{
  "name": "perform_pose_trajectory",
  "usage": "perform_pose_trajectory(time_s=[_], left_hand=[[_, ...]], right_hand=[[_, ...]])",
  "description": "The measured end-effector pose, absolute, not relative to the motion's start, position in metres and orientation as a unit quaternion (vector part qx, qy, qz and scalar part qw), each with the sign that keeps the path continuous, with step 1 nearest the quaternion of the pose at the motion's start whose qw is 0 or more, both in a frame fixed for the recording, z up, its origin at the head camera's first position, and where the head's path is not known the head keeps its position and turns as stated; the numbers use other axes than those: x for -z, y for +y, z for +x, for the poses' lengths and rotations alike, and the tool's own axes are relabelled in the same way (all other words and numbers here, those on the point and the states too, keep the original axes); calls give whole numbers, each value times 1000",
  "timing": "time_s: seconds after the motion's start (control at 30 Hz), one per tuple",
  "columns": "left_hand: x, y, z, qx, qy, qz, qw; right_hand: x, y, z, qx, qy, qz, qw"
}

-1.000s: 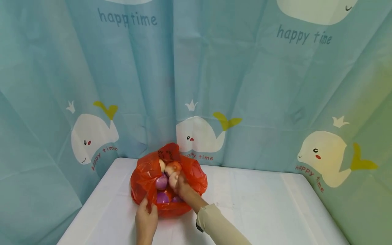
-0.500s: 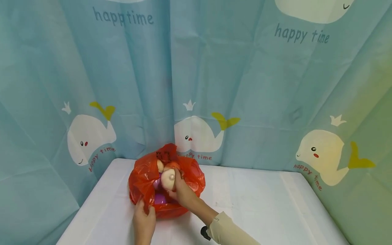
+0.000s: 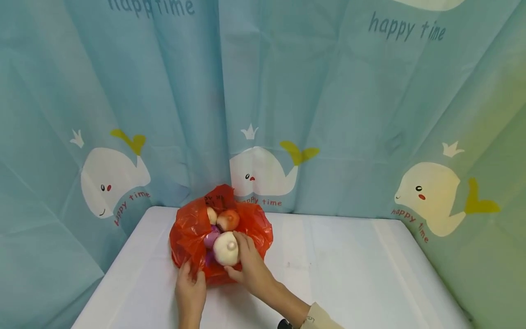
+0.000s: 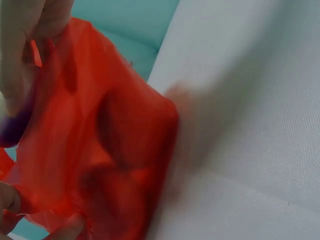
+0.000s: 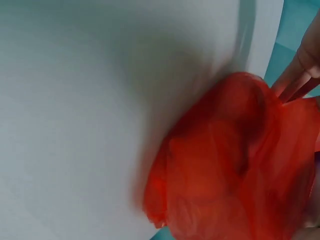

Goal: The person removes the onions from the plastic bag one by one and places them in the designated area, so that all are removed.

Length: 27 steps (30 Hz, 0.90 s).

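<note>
The red bag [image 3: 186, 230] sits toward the back left corner of the white counter [image 3: 349, 278], its mouth spread wide and facing up. From where I stand, the back flap rises in front of the blue curtain [image 3: 328, 91] and covers part of the lettering under the middle whale [image 3: 263, 171]. Inside, an orange-brown onion [image 3: 228, 220] lies at the back, with a pale onion [image 3: 211, 215] beside it, half tucked behind the bag's left fold. A purple onion [image 3: 211, 237] sits in front of them, and more purple shows lower down, though the white onion [image 3: 223, 250] hides much of it.

That white onion is in the right hand's [image 3: 251, 265] grip, thumb below and fingers on top, over the bag's mouth. The left hand [image 3: 190, 285] pinches the bag's near left rim. Up close at the wrists, the thin red plastic bulges, with dark round shapes showing through, somewhat blurred.

The right forearm reaches in from the front, its beige sleeve [image 3: 322, 317] and a black band [image 3: 284, 324] low in sight. The counter's left edge runs near the bag; the back edge meets the curtain just behind it. To the right, the white surface stretches well away from the bag to the far side edge.
</note>
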<state>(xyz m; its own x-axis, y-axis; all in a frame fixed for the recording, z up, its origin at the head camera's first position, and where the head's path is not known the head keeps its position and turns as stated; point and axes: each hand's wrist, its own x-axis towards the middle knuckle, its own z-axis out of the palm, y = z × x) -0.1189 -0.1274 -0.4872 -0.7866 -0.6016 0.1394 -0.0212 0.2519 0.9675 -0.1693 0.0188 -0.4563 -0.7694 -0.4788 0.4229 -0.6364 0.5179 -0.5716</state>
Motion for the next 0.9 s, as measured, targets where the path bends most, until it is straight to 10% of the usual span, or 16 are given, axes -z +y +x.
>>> perform_pose_trajectory(time_s=[0.4, 0.9], left_hand=[[487, -127, -121, 573, -748, 231, 240], [491, -126, -116, 599, -725, 235, 245]], right_hand=[[459, 60, -141, -393, -809, 392, 194], [479, 114, -131, -286, -843, 453, 48]])
